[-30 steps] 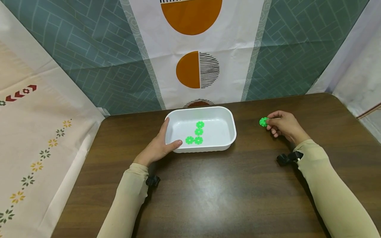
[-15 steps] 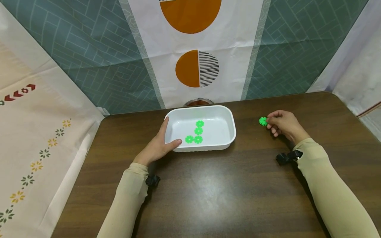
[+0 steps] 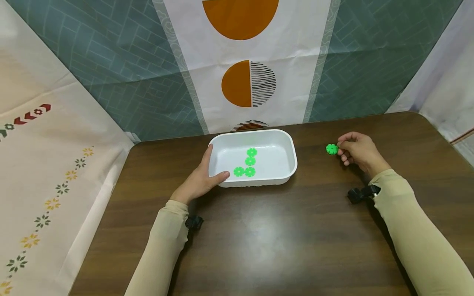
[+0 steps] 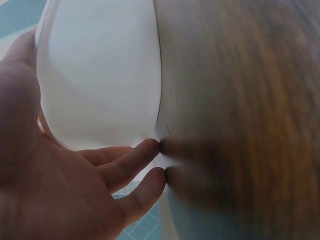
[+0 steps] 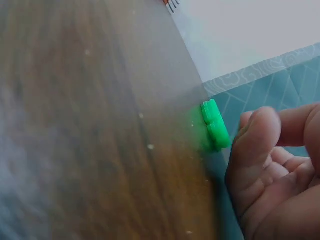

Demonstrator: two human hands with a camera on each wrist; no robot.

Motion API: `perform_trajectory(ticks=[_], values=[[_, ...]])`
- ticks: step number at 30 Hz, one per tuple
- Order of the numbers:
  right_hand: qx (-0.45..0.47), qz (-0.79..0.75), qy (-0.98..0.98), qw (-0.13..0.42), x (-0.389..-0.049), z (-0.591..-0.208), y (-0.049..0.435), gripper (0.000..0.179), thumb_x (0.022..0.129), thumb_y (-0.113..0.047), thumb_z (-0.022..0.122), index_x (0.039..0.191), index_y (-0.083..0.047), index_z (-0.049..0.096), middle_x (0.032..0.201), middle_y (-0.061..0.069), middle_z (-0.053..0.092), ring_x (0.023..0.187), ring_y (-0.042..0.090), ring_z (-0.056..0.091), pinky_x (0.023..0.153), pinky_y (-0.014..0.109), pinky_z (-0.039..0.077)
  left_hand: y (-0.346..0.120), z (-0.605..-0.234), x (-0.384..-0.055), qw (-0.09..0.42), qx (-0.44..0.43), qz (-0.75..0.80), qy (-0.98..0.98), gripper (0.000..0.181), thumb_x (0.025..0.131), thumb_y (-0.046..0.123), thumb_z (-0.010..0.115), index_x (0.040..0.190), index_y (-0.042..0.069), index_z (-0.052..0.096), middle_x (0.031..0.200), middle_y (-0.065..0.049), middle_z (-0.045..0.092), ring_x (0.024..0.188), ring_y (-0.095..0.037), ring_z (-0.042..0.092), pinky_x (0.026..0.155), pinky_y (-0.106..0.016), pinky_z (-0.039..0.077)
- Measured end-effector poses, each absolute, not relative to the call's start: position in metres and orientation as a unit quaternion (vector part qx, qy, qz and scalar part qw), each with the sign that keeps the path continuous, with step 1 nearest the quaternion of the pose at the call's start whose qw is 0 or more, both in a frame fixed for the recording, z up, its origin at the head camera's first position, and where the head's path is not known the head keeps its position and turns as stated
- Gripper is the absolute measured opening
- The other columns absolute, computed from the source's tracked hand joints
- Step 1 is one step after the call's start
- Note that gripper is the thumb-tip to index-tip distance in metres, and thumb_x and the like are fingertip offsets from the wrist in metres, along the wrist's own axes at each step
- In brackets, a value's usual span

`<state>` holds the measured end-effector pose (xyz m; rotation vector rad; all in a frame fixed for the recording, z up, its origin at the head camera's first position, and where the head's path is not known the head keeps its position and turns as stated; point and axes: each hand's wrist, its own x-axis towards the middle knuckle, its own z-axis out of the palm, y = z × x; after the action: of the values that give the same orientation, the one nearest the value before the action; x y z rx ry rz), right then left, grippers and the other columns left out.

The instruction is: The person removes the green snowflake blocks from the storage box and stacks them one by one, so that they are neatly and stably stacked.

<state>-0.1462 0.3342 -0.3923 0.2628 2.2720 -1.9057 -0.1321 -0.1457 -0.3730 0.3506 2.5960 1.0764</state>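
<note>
A white plastic tray (image 3: 275,158) stands near the back edge of the brown table. Inside it, several green notched discs (image 3: 250,160), flower-shaped building pieces, lie in an L-like row. My left hand (image 3: 198,181) grips the tray's left end, thumb over the near rim and fingers along the outer side; the left wrist view shows fingertips touching the table. To the right of the tray, my right hand (image 3: 361,152) pinches one more green notched disc (image 3: 331,149) between thumb and index finger. The right wrist view shows this disc (image 5: 216,125) edge-on, close to the table surface.
The wooden table (image 3: 259,238) reaches toward the viewer. Behind it hangs a teal and white patterned cloth (image 3: 292,82), and a white flowered cloth (image 3: 66,172) drapes on the left. Black wrist straps (image 3: 357,195) sit over the sleeves.
The whole head view has shifted slightly. The disc in my right hand now looks flatter, as if tilted a little. My left hand keeps its place on the tray.
</note>
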Motion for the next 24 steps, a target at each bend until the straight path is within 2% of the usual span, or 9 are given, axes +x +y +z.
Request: perform_trajectory(ticks=[8, 11, 18, 24], values=[[0.029, -0.693, 0.721, -0.007, -0.146, -0.353, 0.301, 0.009, 0.102, -0.009, 0.059, 0.108, -0.001, 0.057, 0.069, 0.004, 0.061, 0.048, 0.015, 0.052, 0.044, 0.027, 0.049, -0.146, -0.371, -0.131, 0.155, 0.111, 0.386, 0.903, 0.121, 0.086, 0.066, 0.068, 0.16, 0.026, -0.019, 0.166, -0.016, 0.011, 0.139, -0.037, 0.037, 0.111, -0.054, 0.031], [-0.006, -0.716, 0.698, -0.01, -0.148, -0.334, 0.277, 0.006, 0.101, -0.008, 0.06, 0.105, -0.003, 0.061, 0.068, 0.006, 0.06, 0.047, 0.017, 0.051, 0.043, 0.027, 0.048, -0.147, -0.372, -0.132, 0.154, 0.11, 0.384, 0.904, 0.122, 0.086, 0.065, 0.069, 0.16, 0.025, -0.019, 0.167, -0.015, 0.009, 0.14, -0.036, 0.036, 0.112, -0.053, 0.03], [-0.081, -0.72, 0.689, -0.004, -0.158, -0.296, 0.22, 0.005, 0.1, -0.005, 0.061, 0.103, -0.003, 0.065, 0.066, 0.009, 0.058, 0.044, 0.019, 0.048, 0.041, 0.029, 0.044, -0.148, -0.374, -0.135, 0.146, 0.132, 0.391, 0.899, 0.124, 0.089, 0.044, 0.077, 0.159, 0.014, -0.02, 0.168, -0.011, -0.006, 0.148, -0.033, 0.021, 0.116, -0.05, 0.024], [-0.158, -0.723, 0.672, -0.008, -0.174, -0.282, 0.181, 0.005, 0.098, -0.002, 0.062, 0.099, -0.003, 0.066, 0.064, 0.011, 0.057, 0.043, 0.018, 0.048, 0.039, 0.028, 0.043, -0.146, -0.373, -0.135, 0.151, 0.133, 0.399, 0.894, 0.129, 0.084, 0.049, 0.08, 0.16, 0.018, -0.02, 0.168, -0.01, -0.001, 0.143, -0.031, 0.03, 0.114, -0.048, 0.027]])
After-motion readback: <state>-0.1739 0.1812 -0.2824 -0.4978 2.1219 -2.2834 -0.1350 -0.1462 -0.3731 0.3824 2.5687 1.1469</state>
